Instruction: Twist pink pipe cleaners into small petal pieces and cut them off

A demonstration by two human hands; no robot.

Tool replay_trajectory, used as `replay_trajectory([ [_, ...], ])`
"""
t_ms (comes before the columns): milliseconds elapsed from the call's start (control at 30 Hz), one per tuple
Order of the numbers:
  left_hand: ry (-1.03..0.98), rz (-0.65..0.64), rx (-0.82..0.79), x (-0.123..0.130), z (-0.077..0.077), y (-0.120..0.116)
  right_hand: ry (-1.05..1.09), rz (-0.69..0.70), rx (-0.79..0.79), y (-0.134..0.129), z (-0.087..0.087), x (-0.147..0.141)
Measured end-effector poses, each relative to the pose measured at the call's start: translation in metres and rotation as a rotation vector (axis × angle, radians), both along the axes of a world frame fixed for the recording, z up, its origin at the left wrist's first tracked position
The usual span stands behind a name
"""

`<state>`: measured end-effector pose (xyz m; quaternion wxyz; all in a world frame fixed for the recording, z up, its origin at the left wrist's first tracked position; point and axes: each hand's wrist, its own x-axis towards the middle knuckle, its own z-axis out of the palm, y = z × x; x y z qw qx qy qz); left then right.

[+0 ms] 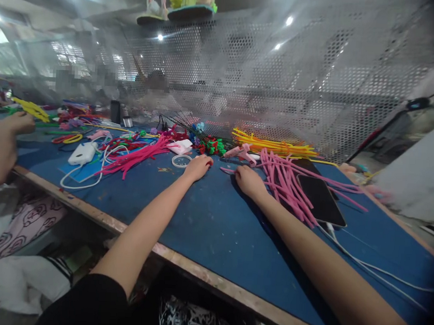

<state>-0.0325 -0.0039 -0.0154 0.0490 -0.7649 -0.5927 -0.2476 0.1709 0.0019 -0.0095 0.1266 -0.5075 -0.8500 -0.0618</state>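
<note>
My right hand point(250, 180) is closed with the thumb and fingers pinched around a pink pipe cleaner point(227, 170), whose end pokes out to the left over the blue tabletop. Beside it, my left hand point(199, 167) rests with curled fingers. A speck of red shows at its fingertips, too small to name. Just beyond both hands lies a pink glue gun point(243, 153). A loose bundle of pink pipe cleaners point(286, 185) spreads to the right of my right hand. Left of my left hand sits a white ring point(181, 161), perhaps a roll of tape.
Hot-pink pipe cleaners point(139, 157), a white device with a cable point(82, 153) and green and red pieces point(212, 146) lie leftward and behind. Yellow pipe cleaners point(276, 145) line the perforated screen point(271, 92). A dark phone point(321, 199) is plugged in at right. A co-worker's hand point(13, 127) works at far left.
</note>
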Motion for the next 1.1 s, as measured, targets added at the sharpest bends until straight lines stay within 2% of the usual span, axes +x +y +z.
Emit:
replay_trajectory([
  [200,-0.086,0.020,0.066,-0.002,0.001,0.001,0.031,-0.064,0.035,-0.006,0.003,0.002],
  [400,-0.197,0.152,0.215,-0.004,0.004,0.002,0.116,-0.094,0.114,-0.016,0.018,0.009],
  [500,-0.205,0.218,0.264,-0.031,0.009,-0.007,0.206,-0.136,0.192,-0.031,0.032,0.016],
  [600,-0.180,0.259,0.252,-0.074,0.013,-0.020,0.282,-0.172,0.264,-0.048,0.042,0.023],
  [700,-0.119,0.195,0.185,-0.107,0.013,-0.026,0.297,-0.208,0.239,-0.058,0.042,0.026],
  [767,-0.057,0.099,0.107,-0.115,0.010,-0.027,0.270,-0.224,0.182,-0.060,0.034,0.025],
  [900,0.045,-0.070,-0.036,-0.108,0.005,-0.024,0.168,-0.189,0.062,-0.058,0.014,0.017],
  [1000,0.081,-0.113,-0.077,-0.104,0.006,-0.024,0.110,-0.147,0.002,-0.056,0.006,0.013],
  [1100,0.102,-0.129,-0.084,-0.106,0.008,-0.026,0.091,-0.118,-0.027,-0.055,0.005,0.013],
])
